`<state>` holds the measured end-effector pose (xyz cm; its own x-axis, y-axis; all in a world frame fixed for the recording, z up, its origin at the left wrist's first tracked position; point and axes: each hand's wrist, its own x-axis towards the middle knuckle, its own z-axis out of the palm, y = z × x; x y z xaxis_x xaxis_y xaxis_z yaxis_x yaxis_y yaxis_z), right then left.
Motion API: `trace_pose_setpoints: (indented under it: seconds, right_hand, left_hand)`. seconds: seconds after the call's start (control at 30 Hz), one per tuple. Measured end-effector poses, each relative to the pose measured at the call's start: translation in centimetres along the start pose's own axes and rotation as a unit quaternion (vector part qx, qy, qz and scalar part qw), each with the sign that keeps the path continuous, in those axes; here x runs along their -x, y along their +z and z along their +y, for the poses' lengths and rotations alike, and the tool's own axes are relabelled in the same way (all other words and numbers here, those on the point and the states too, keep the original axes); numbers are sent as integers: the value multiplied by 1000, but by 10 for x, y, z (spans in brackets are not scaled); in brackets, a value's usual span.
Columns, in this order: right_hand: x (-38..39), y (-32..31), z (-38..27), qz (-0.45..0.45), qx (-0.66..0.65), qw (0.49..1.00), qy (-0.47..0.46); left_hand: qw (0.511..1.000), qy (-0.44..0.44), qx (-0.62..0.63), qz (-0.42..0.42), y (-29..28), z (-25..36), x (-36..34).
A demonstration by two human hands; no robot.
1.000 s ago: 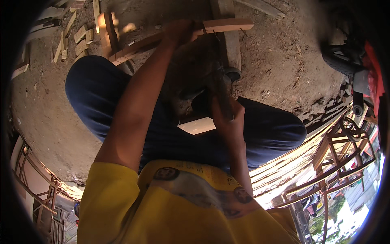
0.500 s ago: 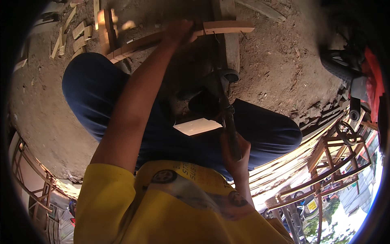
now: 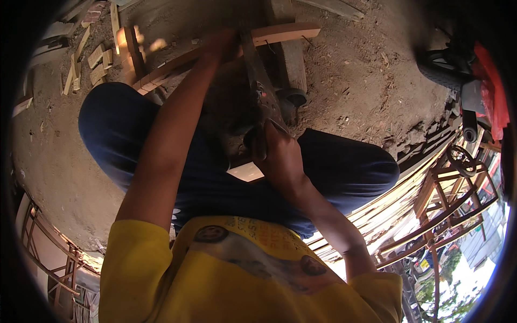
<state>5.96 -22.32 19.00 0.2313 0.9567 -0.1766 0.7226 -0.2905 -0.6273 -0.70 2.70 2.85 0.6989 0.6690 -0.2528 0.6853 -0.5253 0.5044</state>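
My left hand (image 3: 225, 42), slightly blurred, grips a curved wooden piece (image 3: 280, 32) lying crosswise on a weathered plank (image 3: 295, 70). A handsaw (image 3: 256, 72) reaches forward to that piece, its blade crossing it just right of my left hand. My right hand (image 3: 277, 148) is closed on the saw's dark handle between my knees. A dark, rounded object (image 3: 295, 98) sits beside the plank, too shadowed to name. A pale board (image 3: 245, 172) shows below my right hand.
Wood offcuts (image 3: 97, 64) lie on the dirt ground at the upper left. At the right are a black tyre (image 3: 441, 70), a red item (image 3: 487, 86), stacked timber and wooden frames (image 3: 447, 199). Another wooden frame (image 3: 54, 253) stands at the lower left.
My right hand and the saw have moved forward and left since half a second ago, after drawing back earlier. My left hand stays on the wooden piece.
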Motion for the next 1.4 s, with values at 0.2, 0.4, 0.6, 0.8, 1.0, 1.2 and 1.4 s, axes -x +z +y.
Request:
trace_pose_setpoints:
  seconds: [0.2,0.4,0.6,0.8,1.0,1.2,1.4]
  right_hand:
    - [-10,-13,-18,4,-17,1000,9]
    - [-5,-19,-34,90,-278,943,158]
    - [16,-44,-52,152,-373,884,235]
    - [6,-38,-28,55,-248,951,177]
    - [-3,-30,-10,58,-262,943,198]
    - [-14,-23,-4,59,-245,951,179]
    - [21,-40,-27,38,-255,948,188]
  left_hand:
    - [996,-10,-34,81,9,-13,-3]
    - [998,25,-30,58,7,-10,3]
    - [996,-39,-26,78,9,2,5]
    - [996,-12,-7,84,1,1,7]
    - [997,-1,-20,69,3,-1,8]
    - [999,-19,-18,40,9,-6,2]
    - [998,1,-27,57,18,-19,-2]
